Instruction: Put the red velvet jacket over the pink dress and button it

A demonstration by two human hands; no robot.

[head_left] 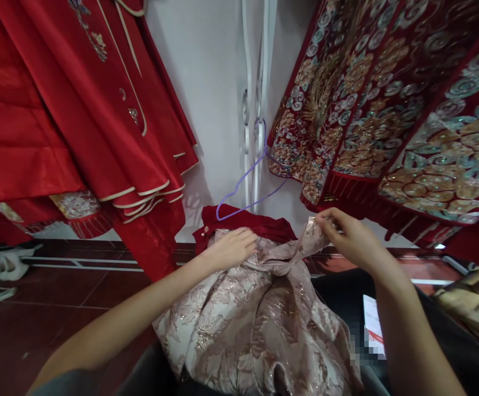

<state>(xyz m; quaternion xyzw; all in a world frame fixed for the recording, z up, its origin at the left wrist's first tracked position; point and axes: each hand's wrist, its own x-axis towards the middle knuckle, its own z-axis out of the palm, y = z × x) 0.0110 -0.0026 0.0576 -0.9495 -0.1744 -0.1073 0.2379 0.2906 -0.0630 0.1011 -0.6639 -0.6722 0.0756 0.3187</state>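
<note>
A pale pink brocade garment (239, 319) with metallic leaf patterns lies gathered over my lap. My left hand (233, 248) rests on its upper edge, fingers stretched over the cloth; the thumb is hidden. At the right, my right hand (341, 231) pinches the end of the garment's waistband (305, 242) between thumb and fingers and holds it raised. Just behind the brocade lies a dark red cloth (260, 225) with a small beaded ornament. A thin purple hanger (239, 187) hangs above that cloth, its hook at a white cabinet handle.
Red garments with cream piping (99, 110) hang on the left. Heavily embroidered dark red garments (359, 121) hang on the right. White cabinet doors (206, 66) stand ahead. Light-coloured shoes (14, 264) are at the left; a phone-like object with a lit screen (374, 324) lies by my right arm.
</note>
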